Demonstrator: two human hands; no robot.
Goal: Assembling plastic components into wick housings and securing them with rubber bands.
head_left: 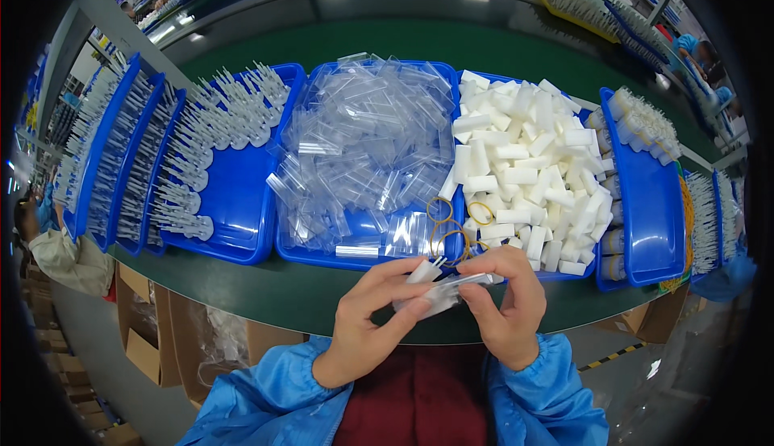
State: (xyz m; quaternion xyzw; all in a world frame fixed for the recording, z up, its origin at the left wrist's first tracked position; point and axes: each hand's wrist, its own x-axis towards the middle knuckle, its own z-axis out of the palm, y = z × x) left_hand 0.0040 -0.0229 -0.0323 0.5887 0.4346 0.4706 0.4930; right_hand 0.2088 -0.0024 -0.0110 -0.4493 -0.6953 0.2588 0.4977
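My left hand (372,317) is closed, fingers and thumb pinching a small white piece (425,271) with two thin prongs at its upper end. Against it lies a clear plastic sleeve (451,291), whose far end my right hand (509,297) grips between thumb and fingers. Both hands meet just in front of the trays. Whether the white piece is partly inside the sleeve, I cannot tell. Several yellow rubber bands (448,243) hang on the tray rims just beyond my fingers.
A blue tray (367,257) of clear sleeves sits in the middle, white foam-like blocks (528,176) to its right. At left, a blue tray (234,196) holds white pronged pieces. On the right, another tray (651,220) has bundled pieces. Cardboard boxes (149,325) stand below left.
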